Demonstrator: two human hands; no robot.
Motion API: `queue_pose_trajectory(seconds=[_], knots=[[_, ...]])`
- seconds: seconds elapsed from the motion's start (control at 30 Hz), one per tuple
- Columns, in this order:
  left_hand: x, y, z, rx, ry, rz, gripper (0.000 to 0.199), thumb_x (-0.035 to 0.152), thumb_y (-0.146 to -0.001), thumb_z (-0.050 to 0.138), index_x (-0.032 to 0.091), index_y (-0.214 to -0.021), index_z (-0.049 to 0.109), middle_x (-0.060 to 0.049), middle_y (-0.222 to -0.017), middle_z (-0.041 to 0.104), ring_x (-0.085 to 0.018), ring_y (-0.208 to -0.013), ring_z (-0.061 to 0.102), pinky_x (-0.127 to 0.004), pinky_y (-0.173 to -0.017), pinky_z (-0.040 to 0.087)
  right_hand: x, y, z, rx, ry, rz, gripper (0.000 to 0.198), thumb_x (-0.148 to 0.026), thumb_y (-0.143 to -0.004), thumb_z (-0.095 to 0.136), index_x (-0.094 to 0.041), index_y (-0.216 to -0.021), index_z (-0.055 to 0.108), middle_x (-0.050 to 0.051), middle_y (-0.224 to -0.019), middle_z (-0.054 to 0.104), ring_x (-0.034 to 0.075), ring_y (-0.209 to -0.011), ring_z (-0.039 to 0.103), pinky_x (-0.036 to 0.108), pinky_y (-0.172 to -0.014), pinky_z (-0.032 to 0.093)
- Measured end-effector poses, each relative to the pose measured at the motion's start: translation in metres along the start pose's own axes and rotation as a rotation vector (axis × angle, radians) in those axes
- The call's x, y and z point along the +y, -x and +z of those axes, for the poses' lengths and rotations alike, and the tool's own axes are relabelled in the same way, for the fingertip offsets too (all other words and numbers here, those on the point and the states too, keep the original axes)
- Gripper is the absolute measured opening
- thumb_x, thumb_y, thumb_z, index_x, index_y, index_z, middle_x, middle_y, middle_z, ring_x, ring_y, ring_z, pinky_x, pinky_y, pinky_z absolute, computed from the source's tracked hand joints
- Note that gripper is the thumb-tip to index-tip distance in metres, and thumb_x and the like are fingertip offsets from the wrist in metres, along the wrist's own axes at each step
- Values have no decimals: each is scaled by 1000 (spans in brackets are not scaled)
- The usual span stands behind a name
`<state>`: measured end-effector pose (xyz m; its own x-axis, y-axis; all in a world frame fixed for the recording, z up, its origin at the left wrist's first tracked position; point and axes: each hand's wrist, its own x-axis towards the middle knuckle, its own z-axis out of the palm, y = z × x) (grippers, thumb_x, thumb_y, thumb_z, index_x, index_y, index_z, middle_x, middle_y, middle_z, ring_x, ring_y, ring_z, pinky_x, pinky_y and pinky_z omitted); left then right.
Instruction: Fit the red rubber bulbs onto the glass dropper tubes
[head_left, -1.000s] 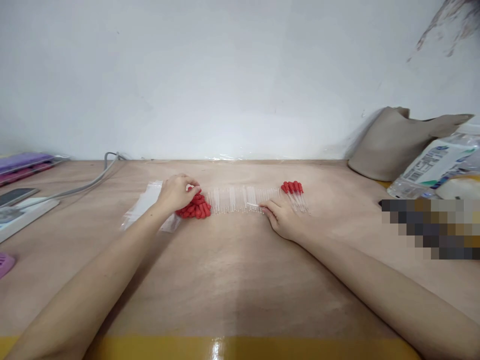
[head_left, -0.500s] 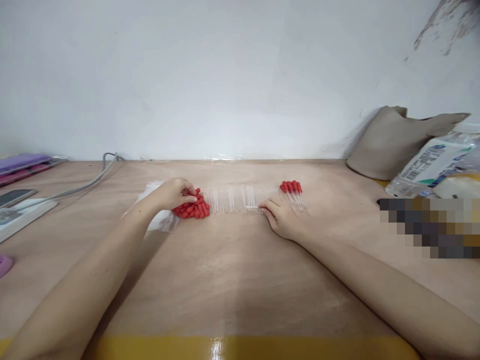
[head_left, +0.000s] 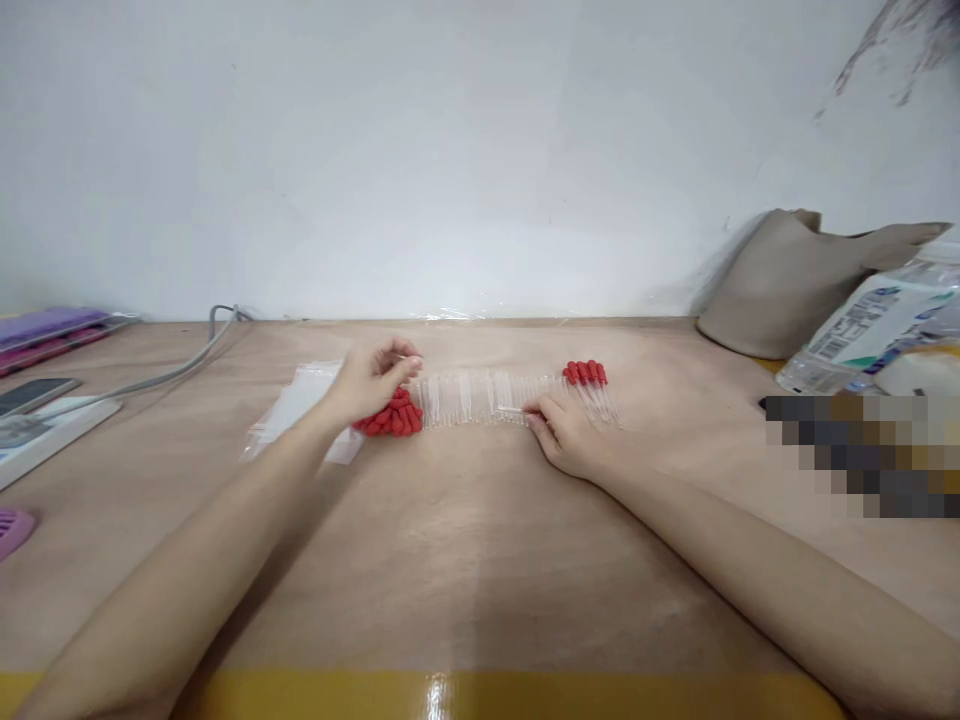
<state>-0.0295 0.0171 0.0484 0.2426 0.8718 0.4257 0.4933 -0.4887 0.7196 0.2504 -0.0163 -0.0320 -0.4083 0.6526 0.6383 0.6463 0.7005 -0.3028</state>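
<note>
Clear tube (head_left: 511,409) is pinched in the right hand (head_left: 561,432), by the tube row (head_left: 454,400), laid pretty much sideways, tip toward the red bulbs (head_left: 397,418) nearer the left hand (head_left: 371,380); whether anything's gripped there can't be told.

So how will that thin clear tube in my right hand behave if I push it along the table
The clear tube is probably stiff, since it juts straight from the right hand. Its slimness suggests it's light. It may roll, as it looks straight-sided, though its cross-section is too small to confirm.
</note>
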Motion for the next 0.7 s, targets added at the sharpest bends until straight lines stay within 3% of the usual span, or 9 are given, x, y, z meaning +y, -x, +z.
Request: queue_pose_trajectory(seconds=[0.1,0.27,0.4,0.53,0.7], knots=[[4,13,44,-28,275,-37,26,36,-76,56,14,-91,56,-6,-85,65,-17,-81,63,-31,-75,48,0,0,0,7,3,8,13,-18,-86,38,-17,-90,51,7,-81,59,18,-75,55,32,-67,44],[5,37,88,-140,309,-165,25,26,-78,51,14,-100,58,-8,-89,67,-20,-85,64,-33,-79,47,1,0,0,-17,-8,2,15,-19,-86,36,-18,-90,50,7,-84,60,19,-79,55,33,-70,44],[6,42,92,-115,332,-189,23,22,-77,50,12,-97,56,-9,-96,65,-19,-86,64,-34,-81,48,0,0,-1,-4,0,23,15,-20,-87,35,-18,-89,50,7,-83,60,19,-77,55,32,-69,44],[6,42,90,-114,276,-168,20,21,-77,51,13,-95,56,-9,-90,67,-20,-84,65,-35,-79,49,-2,0,-2,8,10,24,16,-20,-87,36,-17,-89,51,8,-83,60,18,-76,55,32,-69,43],[4,43,91,-138,258,-104,21,23,-78,53,14,-96,57,-8,-87,68,-19,-82,65,-33,-75,51,-6,0,-5,-60,31,4,14,-19,-87,37,-18,-90,51,5,-83,62,17,-76,56,31,-71,42]])
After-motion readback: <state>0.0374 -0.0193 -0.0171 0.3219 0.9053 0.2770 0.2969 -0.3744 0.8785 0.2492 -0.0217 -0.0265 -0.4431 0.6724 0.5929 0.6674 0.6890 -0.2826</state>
